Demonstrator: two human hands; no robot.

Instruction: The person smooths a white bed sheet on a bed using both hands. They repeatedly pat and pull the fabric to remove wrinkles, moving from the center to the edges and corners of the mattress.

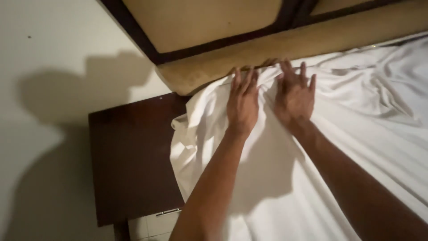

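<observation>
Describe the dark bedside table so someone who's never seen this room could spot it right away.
Start at the tan padded headboard along the top, where both hands press the white sheet. Follow the sheet's hanging corner down to the left: the bedside table stands there against the pale wall. It is the only flat, dark reddish-brown wooden surface.

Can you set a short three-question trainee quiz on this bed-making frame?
1. True or false: both hands lie flat, palms down, on the white sheet.
2. Which piece of furniture stands beside the bed? A) dark wooden nightstand B) glass table C) metal stool
3. Where do the fingertips point: toward the padded tan headboard or away from it?

Key:
1. True: the left hand and right hand press on the sheet, side by side.
2. A
3. Toward it, at the sheet's top edge.
</observation>
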